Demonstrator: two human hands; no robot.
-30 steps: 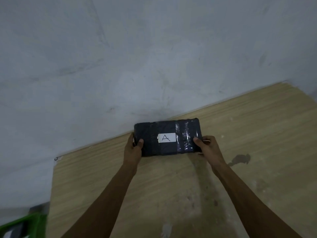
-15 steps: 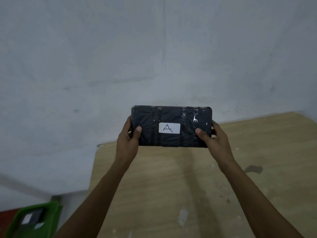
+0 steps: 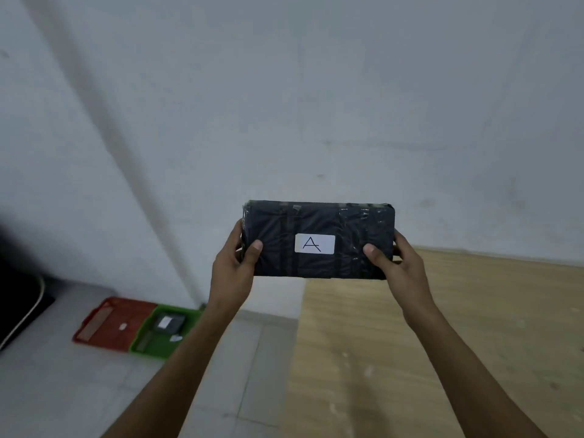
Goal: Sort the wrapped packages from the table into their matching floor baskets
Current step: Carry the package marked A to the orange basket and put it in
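Note:
A black plastic-wrapped package (image 3: 341,222) with a white label marked "A" is held up in the air, over the left edge of the wooden table (image 3: 458,343). My left hand (image 3: 235,270) grips its left end and my right hand (image 3: 398,267) grips its right end. On the floor at lower left stand a red basket (image 3: 107,327) with a small white tag inside and, touching its right side, a green basket (image 3: 151,344) holding a dark wrapped package (image 3: 167,322).
A grey-white wall fills the background. Grey tiled floor (image 3: 63,390) lies left of the table. A dark object with a pale curved edge (image 3: 19,305) sits at the far left edge of view.
The package has been lifted off the table and carried left. The view has swung left, so the red and green baskets on the floor now show.

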